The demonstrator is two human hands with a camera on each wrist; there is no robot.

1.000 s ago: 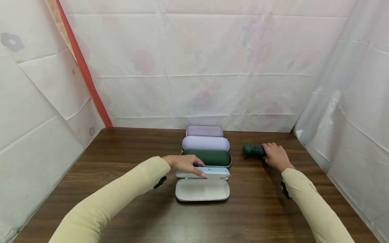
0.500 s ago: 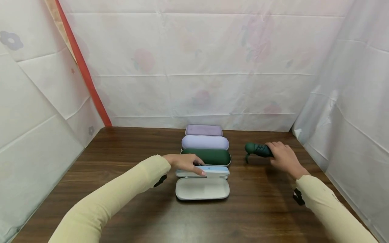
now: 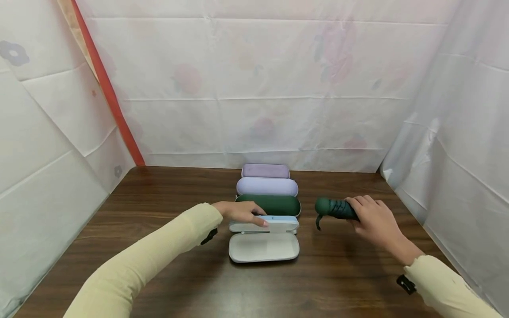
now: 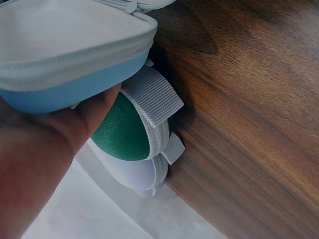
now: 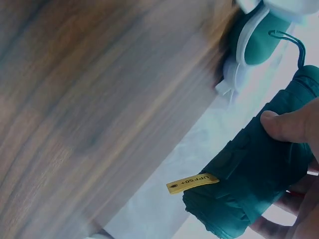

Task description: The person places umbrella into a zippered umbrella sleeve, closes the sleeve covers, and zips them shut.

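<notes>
My left hand (image 3: 240, 213) holds the raised lid (image 3: 280, 226) of a light-blue glasses case, thumb over its pale inner side and fingers behind. The case's white-lined lower half (image 3: 264, 248) lies open toward me. In the left wrist view the blue shell (image 4: 84, 82) rests against the fingers. To the right, my right hand (image 3: 375, 219) grips a folded dark-green umbrella (image 3: 338, 209) above the table, its round handle end pointing left and a wrist strap hanging down. The right wrist view shows the thumb across the umbrella's fabric (image 5: 254, 159) and a yellow tag (image 5: 192, 183).
Behind the open case, a dark-green case (image 3: 274, 205), a lavender case (image 3: 267, 187) and a purple case (image 3: 266, 171) lie in a row on the brown wooden table (image 3: 179, 282). White patterned sheets (image 3: 254, 88) enclose the table at the back and sides.
My right hand has lifted the umbrella off the table and brought it nearer to me; its strap now hangs free. My left hand stays on the case lid.
</notes>
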